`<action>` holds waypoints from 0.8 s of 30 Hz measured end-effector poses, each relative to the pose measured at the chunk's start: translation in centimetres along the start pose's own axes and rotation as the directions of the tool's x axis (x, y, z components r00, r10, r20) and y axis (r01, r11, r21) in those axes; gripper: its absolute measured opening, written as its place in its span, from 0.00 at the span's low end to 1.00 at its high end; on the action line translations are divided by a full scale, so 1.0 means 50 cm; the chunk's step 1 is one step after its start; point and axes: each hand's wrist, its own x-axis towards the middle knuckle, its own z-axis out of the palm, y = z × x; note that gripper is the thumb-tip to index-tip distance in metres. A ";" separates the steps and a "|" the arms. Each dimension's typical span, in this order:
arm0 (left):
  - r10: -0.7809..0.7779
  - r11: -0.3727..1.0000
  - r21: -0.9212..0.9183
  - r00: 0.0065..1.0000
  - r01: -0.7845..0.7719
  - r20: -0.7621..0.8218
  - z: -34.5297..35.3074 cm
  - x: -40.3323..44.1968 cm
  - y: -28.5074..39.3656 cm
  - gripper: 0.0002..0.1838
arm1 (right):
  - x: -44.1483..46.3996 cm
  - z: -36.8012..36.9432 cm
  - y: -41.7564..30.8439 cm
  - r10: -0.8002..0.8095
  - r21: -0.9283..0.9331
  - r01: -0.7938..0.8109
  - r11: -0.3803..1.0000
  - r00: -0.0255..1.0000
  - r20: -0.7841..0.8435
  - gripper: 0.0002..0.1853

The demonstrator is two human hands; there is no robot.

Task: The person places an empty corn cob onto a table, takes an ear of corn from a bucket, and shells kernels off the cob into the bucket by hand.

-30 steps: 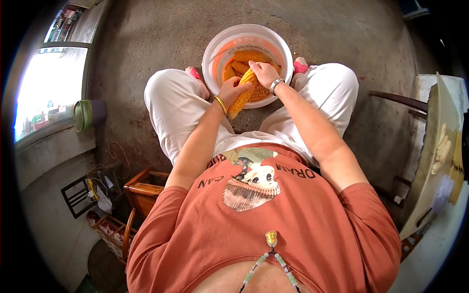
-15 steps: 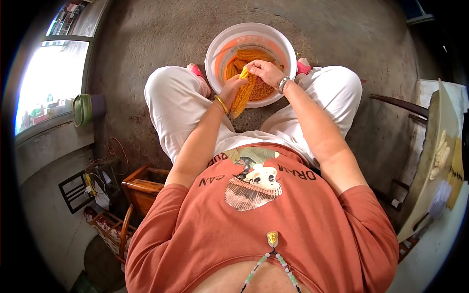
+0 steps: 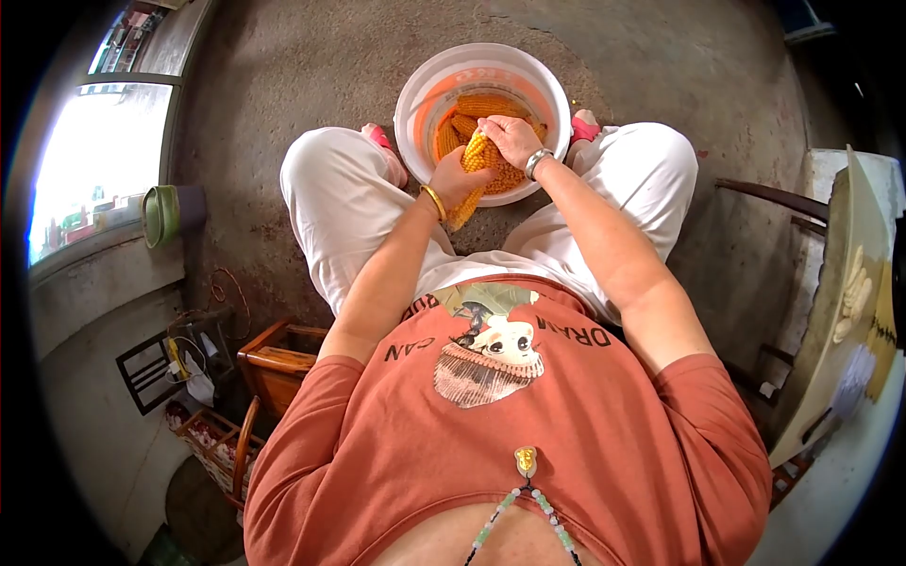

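Note:
My left hand [image 3: 460, 179] is wrapped around the middle of a yellow ear of corn [image 3: 474, 152], its fingers crossing the cob. The ear is tilted over the near rim of a white bucket [image 3: 415, 85], lower end towards me. At the upper end, my right hand [image 3: 512, 140] is closed with thumb and fingertips against the kernels; the exact contact is partly hidden. Inside the bucket, several more ears of corn [image 3: 493, 105] lie at the far side, and loose kernels [image 3: 508, 177] cover the bottom nearer me.
The bucket stands on a concrete floor [image 3: 283, 75] between my knees. To the left are a green bin [image 3: 160, 215], a wooden stool [image 3: 276, 363] and a wicker basket [image 3: 215, 443]. A board-topped table [image 3: 835, 311] is at the right. A few kernels lie beside the bucket.
My left hand has turned, and its fingers now wrap over the front of the ear. My right hand has shifted slightly at the ear's upper end.

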 end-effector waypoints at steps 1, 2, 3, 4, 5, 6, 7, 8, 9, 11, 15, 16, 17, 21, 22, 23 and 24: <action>-0.014 1.000 -0.016 1.000 0.014 0.004 0.001 -0.006 0.013 0.23 | 0.001 0.006 0.007 -0.004 0.020 0.005 1.000 1.000 -0.022 0.21; -0.028 0.999 -0.033 1.000 0.028 0.007 0.001 -0.009 0.022 0.22 | 0.003 0.009 0.014 -0.009 0.039 0.011 0.999 0.999 -0.042 0.22; -0.031 0.999 -0.034 0.999 0.032 0.016 -0.001 -0.009 0.023 0.22 | 0.001 0.003 0.001 0.061 0.076 -0.061 0.995 0.998 0.004 0.22; -0.034 0.999 -0.035 0.999 0.035 0.024 -0.003 -0.009 0.023 0.22 | -0.001 -0.006 -0.012 0.129 0.109 -0.134 0.985 0.990 0.054 0.22; -0.037 0.999 -0.036 0.999 0.038 0.032 -0.004 -0.008 0.023 0.22 | -0.004 -0.012 -0.024 0.195 0.137 -0.208 0.968 0.975 0.104 0.22; -0.046 0.997 -0.063 0.998 0.048 0.041 -0.006 -0.005 0.018 0.22 | -0.009 -0.011 -0.027 0.136 0.139 -0.154 0.978 0.982 0.129 0.21; -0.054 0.994 -0.090 0.997 0.058 0.051 -0.008 -0.001 0.010 0.22 | -0.015 -0.009 -0.029 0.077 0.143 -0.099 0.985 0.985 0.154 0.21; -0.061 0.991 -0.117 0.996 0.068 0.062 -0.010 0.001 0.004 0.22 | -0.017 -0.009 -0.030 0.018 0.148 -0.045 0.988 0.984 0.178 0.21; -0.068 0.993 -0.097 0.996 0.073 0.058 -0.009 -0.001 0.013 0.21 | -0.013 -0.008 -0.022 0.013 0.113 -0.037 0.993 0.979 0.205 0.21; -0.080 0.995 -0.058 0.996 0.082 0.049 -0.007 -0.009 0.033 0.21 | -0.004 -0.004 0.003 -0.029 0.121 0.010 0.993 0.987 0.156 0.20; -0.063 0.994 -0.088 0.997 0.066 0.037 -0.003 -0.002 0.014 0.21 | 0.000 -0.002 0.004 -0.039 0.092 0.027 0.995 0.991 0.131 0.19; -0.066 0.994 -0.089 0.997 0.069 0.039 -0.003 -0.001 0.013 0.21 | -0.002 -0.002 0.000 -0.031 0.124 0.016 0.992 0.992 0.121 0.19; -0.069 0.993 -0.090 0.997 0.073 0.039 -0.004 0.000 0.013 0.21 | -0.006 0.001 -0.003 -0.023 0.155 0.005 0.988 0.993 0.113 0.19; -0.033 0.987 -0.157 0.999 0.039 0.043 -0.004 0.002 0.003 0.21 | -0.017 -0.008 -0.033 0.000 0.111 -0.022 0.994 0.981 0.193 0.18; -0.043 0.986 -0.157 0.998 0.049 0.042 -0.004 0.003 0.001 0.21 | -0.016 -0.009 -0.028 -0.004 0.116 -0.019 0.993 0.980 0.200 0.18; -0.053 0.986 -0.156 0.998 0.059 0.042 -0.005 0.005 -0.002 0.21 | -0.012 -0.009 -0.021 -0.009 0.122 -0.017 0.992 0.978 0.208 0.18; -0.055 0.987 -0.149 0.998 0.060 0.041 -0.004 0.003 0.002 0.21 | -0.011 -0.009 -0.020 -0.014 0.128 -0.014 0.992 0.977 0.215 0.18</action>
